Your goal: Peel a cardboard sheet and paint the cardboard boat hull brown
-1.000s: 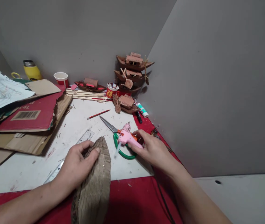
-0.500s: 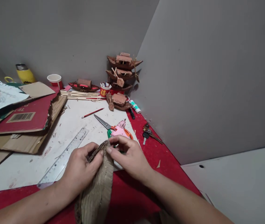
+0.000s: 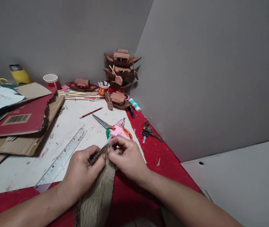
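Our left hand (image 3: 82,171) and our right hand (image 3: 127,159) both pinched the pointy tip of the brown cardboard piece (image 3: 98,192), with fingers closed on it from each side. It lay on the red counter (image 3: 165,157) at 6 o'clock, close to us. The pink glue gun (image 3: 119,130) sat on the scissors (image 3: 101,122) at 12 o'clock from our hands. The ruler (image 3: 62,159) lay at 10 o'clock.

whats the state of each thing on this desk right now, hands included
left hand, shut, pinching the tip of the cardboard hull
right hand, shut, pinching the same tip from the other side
cardboard hull, tip squeezed between both hands
glue gun, lying unheld on the handles of the scissors
scissors, blades closed, lying flat
ruler, lying flat
paper cup, upright
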Demonstrator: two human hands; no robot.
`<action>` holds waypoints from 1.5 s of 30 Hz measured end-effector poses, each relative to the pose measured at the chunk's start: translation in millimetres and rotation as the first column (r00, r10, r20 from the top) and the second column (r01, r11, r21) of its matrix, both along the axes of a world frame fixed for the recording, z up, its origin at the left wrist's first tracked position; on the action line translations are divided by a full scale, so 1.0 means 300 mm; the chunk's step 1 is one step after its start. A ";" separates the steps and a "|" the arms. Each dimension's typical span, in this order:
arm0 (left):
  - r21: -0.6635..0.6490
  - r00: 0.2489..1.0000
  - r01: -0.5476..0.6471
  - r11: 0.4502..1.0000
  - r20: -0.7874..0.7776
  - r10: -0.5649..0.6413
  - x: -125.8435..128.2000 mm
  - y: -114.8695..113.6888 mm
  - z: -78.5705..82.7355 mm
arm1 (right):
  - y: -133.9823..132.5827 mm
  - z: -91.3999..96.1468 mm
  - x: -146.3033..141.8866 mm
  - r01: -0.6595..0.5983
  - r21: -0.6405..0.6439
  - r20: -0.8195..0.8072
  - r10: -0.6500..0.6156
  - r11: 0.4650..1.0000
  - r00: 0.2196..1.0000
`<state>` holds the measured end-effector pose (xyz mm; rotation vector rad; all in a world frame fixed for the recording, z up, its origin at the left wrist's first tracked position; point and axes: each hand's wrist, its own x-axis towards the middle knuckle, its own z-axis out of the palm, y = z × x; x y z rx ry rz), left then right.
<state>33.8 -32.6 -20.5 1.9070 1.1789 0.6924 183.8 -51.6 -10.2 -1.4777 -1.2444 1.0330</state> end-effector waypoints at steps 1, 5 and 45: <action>-0.004 1.000 0.000 1.000 0.003 0.000 0.000 0.000 -0.002 | 0.001 -0.002 0.000 -0.001 -0.011 -0.011 0.001 1.000 1.000; -0.027 1.000 -0.001 1.000 0.018 0.001 0.003 0.001 -0.005 | 0.003 -0.007 -0.001 -0.002 -0.033 -0.055 0.000 0.999 0.998; 0.177 0.980 -0.180 0.968 0.117 0.161 -0.039 0.039 0.016 | -0.018 0.007 0.026 -0.163 -0.017 -0.094 0.161 0.986 0.982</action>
